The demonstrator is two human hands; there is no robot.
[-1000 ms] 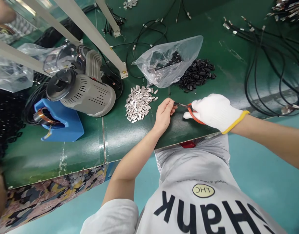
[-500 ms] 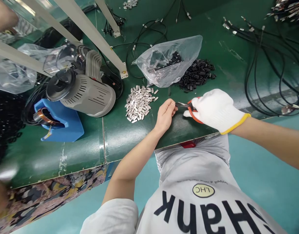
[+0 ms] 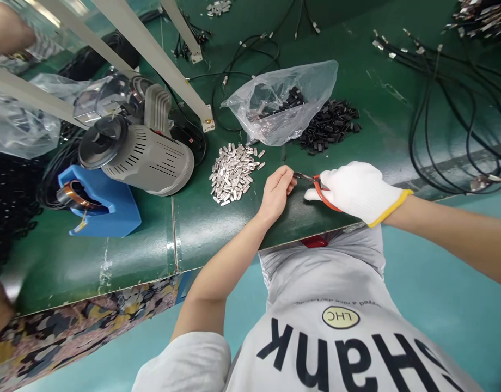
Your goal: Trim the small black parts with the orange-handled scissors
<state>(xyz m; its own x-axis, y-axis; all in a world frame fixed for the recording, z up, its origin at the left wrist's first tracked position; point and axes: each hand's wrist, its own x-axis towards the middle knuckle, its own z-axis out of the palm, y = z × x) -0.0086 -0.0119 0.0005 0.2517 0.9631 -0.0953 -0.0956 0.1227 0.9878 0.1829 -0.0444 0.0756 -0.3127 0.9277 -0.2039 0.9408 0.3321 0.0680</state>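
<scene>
Both hands work near the front edge of the green bench [image 3: 152,234], bare surface between.
Left to right: heaped shiny metal pieces [image 3: 232,174]; bare left hand [image 3: 275,190], fingers pinched closed on a small black piece [image 3: 295,175], mostly hidden; red-handled tool [image 3: 331,204], its tip at that piece; right hand [image 3: 350,188], white knit glove, fingers curled around the handles, grip partly obscured.

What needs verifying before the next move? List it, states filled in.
Orange-red-handled metal hand tool held in white-gloved right hand: ok.
Small dark piece pinched in bare left hand: ok.
Its exact shape: cannot tell, too small.
Left hand clear of the tool's tip: not ok, very close.
Small silver metal parts heaped near left hand: ok.
Small black parts all inside translucent plastic bag: not ok.
</scene>
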